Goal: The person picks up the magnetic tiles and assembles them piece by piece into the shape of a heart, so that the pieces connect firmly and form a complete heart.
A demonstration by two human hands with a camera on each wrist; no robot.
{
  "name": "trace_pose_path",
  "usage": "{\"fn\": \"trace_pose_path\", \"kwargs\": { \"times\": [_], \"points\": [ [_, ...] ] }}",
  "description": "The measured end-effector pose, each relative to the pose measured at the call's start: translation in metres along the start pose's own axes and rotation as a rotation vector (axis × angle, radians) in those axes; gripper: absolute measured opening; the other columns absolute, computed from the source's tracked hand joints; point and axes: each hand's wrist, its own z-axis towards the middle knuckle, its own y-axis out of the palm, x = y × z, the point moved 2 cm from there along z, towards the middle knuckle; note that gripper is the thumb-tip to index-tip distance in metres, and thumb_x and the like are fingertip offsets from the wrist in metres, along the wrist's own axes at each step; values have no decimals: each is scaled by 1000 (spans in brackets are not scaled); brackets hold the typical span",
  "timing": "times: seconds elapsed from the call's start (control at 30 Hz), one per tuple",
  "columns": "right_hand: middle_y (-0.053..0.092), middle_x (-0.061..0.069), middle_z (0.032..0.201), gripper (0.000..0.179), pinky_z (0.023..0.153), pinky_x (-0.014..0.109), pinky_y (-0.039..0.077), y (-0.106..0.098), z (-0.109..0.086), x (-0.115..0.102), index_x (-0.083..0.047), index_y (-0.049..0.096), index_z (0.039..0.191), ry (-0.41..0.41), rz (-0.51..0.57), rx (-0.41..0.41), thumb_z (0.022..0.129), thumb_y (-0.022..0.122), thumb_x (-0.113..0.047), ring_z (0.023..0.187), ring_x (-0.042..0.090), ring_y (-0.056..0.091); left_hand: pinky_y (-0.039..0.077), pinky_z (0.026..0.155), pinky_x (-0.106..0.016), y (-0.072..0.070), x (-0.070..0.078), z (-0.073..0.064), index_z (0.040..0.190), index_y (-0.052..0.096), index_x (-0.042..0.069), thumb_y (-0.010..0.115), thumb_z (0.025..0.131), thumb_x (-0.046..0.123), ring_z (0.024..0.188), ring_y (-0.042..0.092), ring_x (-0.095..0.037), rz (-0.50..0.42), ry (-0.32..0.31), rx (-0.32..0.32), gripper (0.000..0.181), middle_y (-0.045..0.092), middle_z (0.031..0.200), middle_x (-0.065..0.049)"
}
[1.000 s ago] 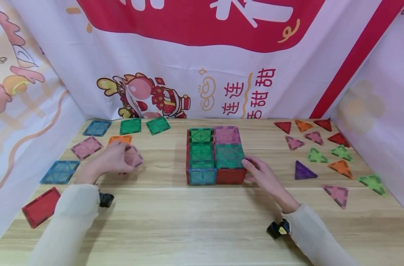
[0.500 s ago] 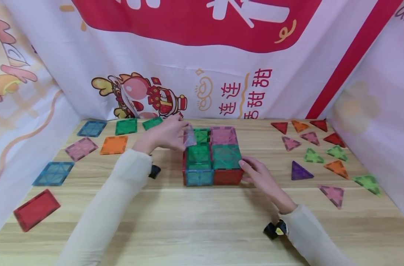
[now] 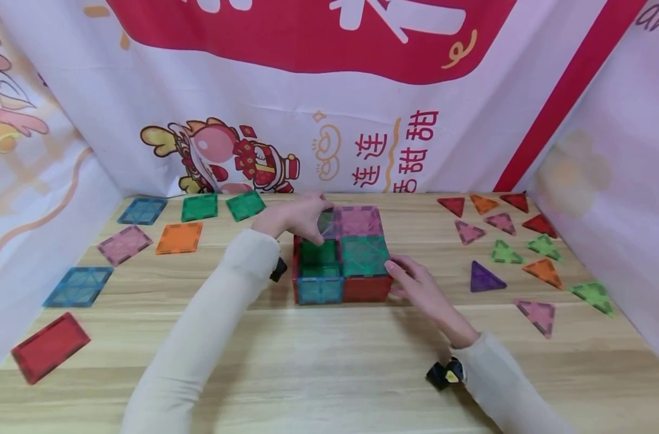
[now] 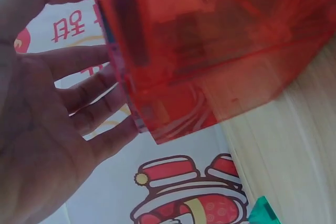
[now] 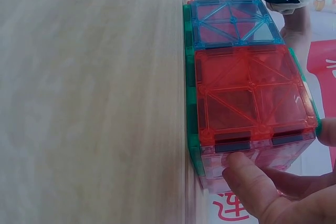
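A box of see-through magnetic tiles stands mid-table, with a red front tile, a blue front tile and a red left wall. My left hand holds a pink square tile by its edge over the box's back left section. In the left wrist view its fingers meet the tile's edge beside the red wall. A green tile and another pink tile top the right half. The left front section is open-topped. My right hand holds the box's right side, thumb at the top edge, fingers against the pink side tile.
Square tiles lie at the left, among them an orange one, a blue one and a red rectangle. Several triangles, such as a purple one, lie at the right. A printed cloth hangs behind the table.
My left hand has picked the pink tile off the table at the left and carried it right to the back left of the box. The right hand has stayed at the box's side.
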Motion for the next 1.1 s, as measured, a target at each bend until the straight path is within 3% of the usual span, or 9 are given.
{"fn": "trace_pose_path", "kwargs": {
  "times": [0.33,0.47,0.53,0.67,0.8,0.97,1.1],
  "points": [
    [41,27,143,59,94,46,49,2,-1,-1,2,32,145,9,-9,-4,102,40,-38,128,39,46,28,113,-48,6,-10,-10,148,34,12,68,82,29,135,28,-29,-97,3,12,76,28,150,-15],
    [41,27,143,60,94,45,49,3,0,1,2,32,145,9,-14,-6,102,39,-39,127,38,47,30,111,-51,6,-26,-31,147,35,13,66,83,35,138,28,-30,-157,-5,79,74,25,154,-15],
    [41,26,143,60,94,45,49,2,1,1,1,32,145,14,-17,-1,102,39,-40,126,38,48,29,111,-52,5,-38,-47,146,37,11,66,83,35,139,29,-32,-141,-26,136,73,27,153,-16],
    [42,26,143,61,93,45,50,2,1,0,0,32,146,22,-29,-1,101,38,-42,124,38,50,28,110,-58,6,-69,-95,142,40,5,67,83,32,138,29,-39,-68,-87,231,70,33,149,-21],
    [41,26,143,62,94,45,49,2,1,-1,0,31,146,14,-36,-7,101,38,-43,124,39,50,31,104,-63,14,-106,-161,141,39,-2,68,86,31,130,34,-45,-47,-183,262,70,35,144,-28],
    [39,26,145,62,94,45,49,2,0,-3,0,30,146,15,-39,-1,101,37,-43,124,39,50,41,87,-62,34,-152,-240,134,42,-7,74,81,26,110,46,-44,-26,-289,380,71,45,126,-31],
    [40,26,144,62,93,45,50,3,0,-1,0,31,146,9,-43,4,102,37,-43,123,39,51,41,81,-61,57,-181,-291,129,42,-14,78,76,21,103,44,-46,12,-377,453,73,44,118,-34]
  ]
}}
